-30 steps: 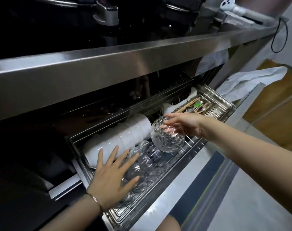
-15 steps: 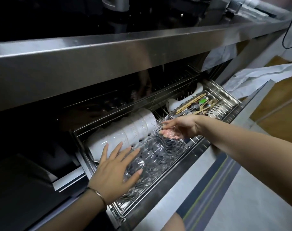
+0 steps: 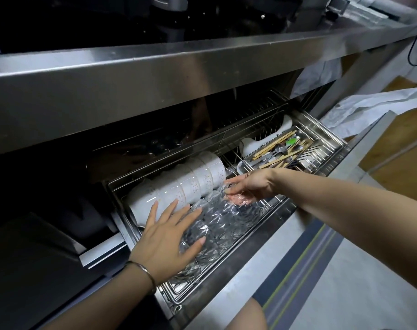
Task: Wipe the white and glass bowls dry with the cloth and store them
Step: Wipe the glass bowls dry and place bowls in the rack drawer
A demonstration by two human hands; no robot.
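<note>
Steel runs across the whole upper half of the frame, a long counter edge [image 3: 155,75] with dark appliances above it. Below it a wire rack drawer [image 3: 226,279] stands pulled out, slanting from the lower middle up toward the right.

Along the back of the drawer, centre left, a row of white bowls [image 3: 190,184] lies on its side, each nested against the next. Just in front of it, touching along its length, a row of glass bowls [image 3: 226,225] lies the same way, cut facets catching the light.

The left hand [image 3: 167,239] comes in from the lower left with a thin bracelet [image 3: 145,272] on the wrist. Its fingers are straight and spread, pressed flat on the near end of the glass row, the longest fingertips reaching the white bowls.

The right hand [image 3: 250,184] reaches in from the right edge, centre frame. It grips the last glass bowl [image 3: 236,198] at the far end of that row: the thumb lies over the rim and the curled fingers show pink through the glass. That bowl sits against its neighbour in the rack.

Further up the drawer, right of centre, a cutlery tray [image 3: 321,148] holds wooden chopsticks [image 3: 274,144] and metal spoons [image 3: 280,150], with a white dish [image 3: 250,145] beside it.

At the right edge a crumpled white sheet [image 3: 369,108] hangs over the drawer front, cloth or plastic I cannot tell, with wooden floor [image 3: 405,158] beyond.
</note>
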